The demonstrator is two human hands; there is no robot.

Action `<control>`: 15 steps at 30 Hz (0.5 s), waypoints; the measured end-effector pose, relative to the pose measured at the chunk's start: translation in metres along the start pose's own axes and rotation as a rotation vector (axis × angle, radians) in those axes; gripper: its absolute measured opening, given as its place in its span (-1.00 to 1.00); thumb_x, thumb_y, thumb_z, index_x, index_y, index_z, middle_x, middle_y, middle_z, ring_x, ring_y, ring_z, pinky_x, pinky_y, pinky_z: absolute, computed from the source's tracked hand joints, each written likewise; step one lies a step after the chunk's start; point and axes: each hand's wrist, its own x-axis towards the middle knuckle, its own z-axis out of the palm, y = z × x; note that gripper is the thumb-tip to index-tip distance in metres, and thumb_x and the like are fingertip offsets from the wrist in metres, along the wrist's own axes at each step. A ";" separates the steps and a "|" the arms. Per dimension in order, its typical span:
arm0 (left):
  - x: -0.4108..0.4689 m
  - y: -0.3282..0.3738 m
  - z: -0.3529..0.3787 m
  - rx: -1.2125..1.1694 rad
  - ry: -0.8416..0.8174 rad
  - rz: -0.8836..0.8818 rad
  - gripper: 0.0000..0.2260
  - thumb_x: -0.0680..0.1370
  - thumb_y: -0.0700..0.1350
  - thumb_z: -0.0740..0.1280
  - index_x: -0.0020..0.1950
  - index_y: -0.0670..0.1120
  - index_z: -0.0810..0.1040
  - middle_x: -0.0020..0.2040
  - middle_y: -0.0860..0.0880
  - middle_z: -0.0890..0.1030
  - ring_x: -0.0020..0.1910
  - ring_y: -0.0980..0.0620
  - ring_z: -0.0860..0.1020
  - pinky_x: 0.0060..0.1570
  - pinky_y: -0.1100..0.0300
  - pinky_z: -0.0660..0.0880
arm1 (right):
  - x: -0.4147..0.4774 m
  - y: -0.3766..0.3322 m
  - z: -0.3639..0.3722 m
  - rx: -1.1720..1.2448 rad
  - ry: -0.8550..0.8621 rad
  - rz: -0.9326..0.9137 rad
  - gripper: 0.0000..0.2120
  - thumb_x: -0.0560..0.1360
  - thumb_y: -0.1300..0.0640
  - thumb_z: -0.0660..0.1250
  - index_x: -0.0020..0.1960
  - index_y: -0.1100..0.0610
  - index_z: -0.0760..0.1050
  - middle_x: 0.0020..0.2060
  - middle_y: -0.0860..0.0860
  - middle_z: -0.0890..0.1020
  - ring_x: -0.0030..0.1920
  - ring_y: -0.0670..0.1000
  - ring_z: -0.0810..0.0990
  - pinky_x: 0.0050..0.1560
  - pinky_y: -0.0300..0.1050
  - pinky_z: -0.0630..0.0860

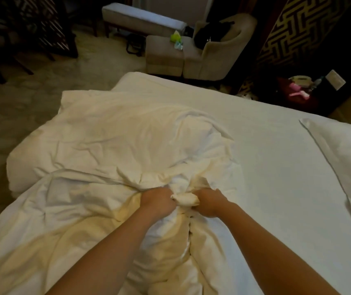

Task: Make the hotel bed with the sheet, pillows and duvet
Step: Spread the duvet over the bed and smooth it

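My left hand (158, 202) and right hand (209, 202) are both fisted on a bunched fold of the duvet (106, 150), fingertips buried in cloth. It lies crumpled over the bed's (266, 167) left half. A pillow (345, 154) is cut off at right.

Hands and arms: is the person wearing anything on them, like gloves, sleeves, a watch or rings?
No. The left hand and right hand are gloveless, and both forearms are uncovered to the frame's bottom edge: no sleeves, watch or bracelet. The fingers are curled out of sight, so rings cannot be ruled out.
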 end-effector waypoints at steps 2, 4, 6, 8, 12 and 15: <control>-0.019 0.001 0.001 0.014 -0.004 -0.024 -0.71 0.59 -0.03 0.13 0.19 -0.09 0.53 0.18 -0.10 0.58 0.14 -0.09 0.54 -0.02 0.15 0.42 | -0.018 -0.002 0.007 0.082 -0.020 -0.037 -0.63 0.56 -0.03 0.27 0.31 0.10 0.48 0.19 0.10 0.57 0.19 0.15 0.53 0.21 0.00 0.43; -0.042 0.002 0.000 -0.008 -0.013 -0.050 -0.69 0.59 -0.02 0.13 0.22 -0.11 0.51 0.24 -0.13 0.54 0.18 -0.12 0.51 0.06 0.12 0.43 | -0.040 -0.007 0.008 0.090 -0.025 -0.071 -0.69 0.57 0.01 0.26 0.23 0.15 0.51 0.14 0.11 0.58 0.12 0.12 0.55 0.11 -0.07 0.45; -0.068 0.004 -0.001 0.006 -0.039 -0.048 -0.69 0.61 -0.03 0.11 0.26 -0.12 0.49 0.29 -0.14 0.51 0.24 -0.13 0.48 0.14 0.09 0.41 | -0.066 -0.013 0.010 0.097 -0.029 -0.100 -0.72 0.56 0.04 0.27 0.19 0.18 0.51 0.12 0.13 0.58 0.04 0.08 0.52 0.04 -0.14 0.41; -0.092 0.003 0.003 0.022 -0.092 -0.042 -0.67 0.62 -0.03 0.09 0.28 -0.11 0.48 0.31 -0.11 0.49 0.28 -0.11 0.45 0.21 0.07 0.37 | -0.096 -0.020 0.016 0.114 -0.059 -0.119 -0.72 0.56 0.06 0.26 0.16 0.22 0.52 0.08 0.15 0.57 -0.02 0.04 0.48 0.00 -0.17 0.37; -0.139 0.003 0.024 0.026 -0.219 -0.015 -0.60 0.60 0.00 0.07 0.36 -0.12 0.43 0.38 -0.11 0.44 0.34 -0.13 0.38 0.36 -0.01 0.30 | -0.153 -0.023 0.043 0.222 -0.156 -0.064 -0.70 0.51 0.08 0.30 0.16 0.23 0.51 0.04 0.13 0.53 0.02 0.08 0.50 0.05 -0.07 0.44; -0.183 0.015 0.043 -0.005 -0.235 -0.031 -0.52 0.61 0.05 0.06 0.51 -0.09 0.25 0.49 -0.11 0.30 0.44 -0.12 0.27 0.44 -0.01 0.19 | -0.193 -0.016 0.067 0.254 -0.204 -0.029 -0.63 0.49 0.07 0.33 0.24 0.22 0.46 0.11 0.14 0.50 0.10 0.10 0.49 0.15 -0.03 0.44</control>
